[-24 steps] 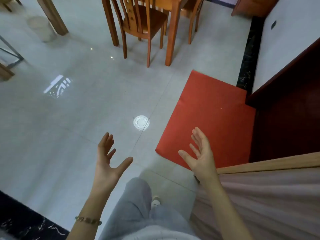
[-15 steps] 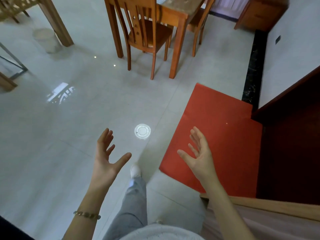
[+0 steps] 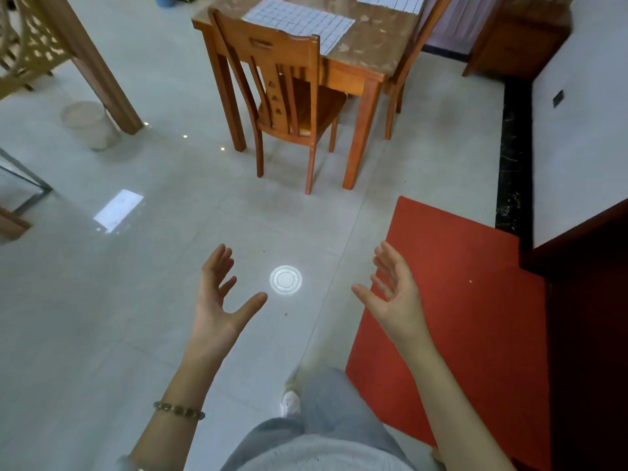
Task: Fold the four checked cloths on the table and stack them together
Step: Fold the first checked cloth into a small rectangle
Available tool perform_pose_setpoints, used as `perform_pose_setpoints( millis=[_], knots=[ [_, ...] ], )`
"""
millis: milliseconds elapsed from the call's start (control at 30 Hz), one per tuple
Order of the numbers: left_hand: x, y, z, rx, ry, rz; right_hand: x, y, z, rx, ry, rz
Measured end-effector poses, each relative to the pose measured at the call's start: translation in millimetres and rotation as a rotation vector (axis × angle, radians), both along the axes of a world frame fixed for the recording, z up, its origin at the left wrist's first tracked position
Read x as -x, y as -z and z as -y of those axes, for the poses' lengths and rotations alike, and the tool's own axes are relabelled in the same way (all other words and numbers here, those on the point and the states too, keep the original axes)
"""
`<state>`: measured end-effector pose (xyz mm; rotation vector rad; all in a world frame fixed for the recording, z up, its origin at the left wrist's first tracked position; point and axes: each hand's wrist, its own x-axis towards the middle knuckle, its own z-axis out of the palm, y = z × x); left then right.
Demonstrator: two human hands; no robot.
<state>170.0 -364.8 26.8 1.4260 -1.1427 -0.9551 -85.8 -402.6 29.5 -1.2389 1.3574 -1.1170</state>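
Nearest to me, my left hand (image 3: 217,300) and right hand (image 3: 394,294) hang in the air over the floor (image 3: 102,300), fingers spread apart, palms turned toward each other, holding nothing. A red mat (image 3: 452,300) lies under the right one. Further off stands a chair (image 3: 289,96), pushed in at the near edge of the worktop (image 3: 367,49). I judge the folding has not begun: one checked cloth (image 3: 299,25) lies flat and unfolded near that edge, a second cloth (image 3: 390,1) shows at the far edge, cut off by the frame. The other two I cannot see. Pale with thin grid lines, the cloth looks smooth.
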Motion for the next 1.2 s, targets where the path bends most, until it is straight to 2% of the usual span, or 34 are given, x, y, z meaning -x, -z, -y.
perform_pose_setpoints(
  millis=[200, 600, 800, 1200],
  knots=[
    [-17.5, 3.3, 97.0, 0.001, 0.015, 0.021, -14.3, 1.7, 100.1, 0.002, -0.005, -0.006],
    [-26.3, -5.6, 332.4, 0.019, -0.082, 0.046, -30.0, -11.6, 352.7, 0.028, -0.094, -0.032],
    [-39.3, -15.1, 417.2, 0.043, -0.114, 0.043, -47.4, -17.8, 447.0, 0.025, -0.128, -0.029],
    [-126.7, -17.4, 615.8, 0.059, -0.086, 0.109, -132.9, -9.6, 617.8, 0.019, -0.049, -0.020]
  ],
)
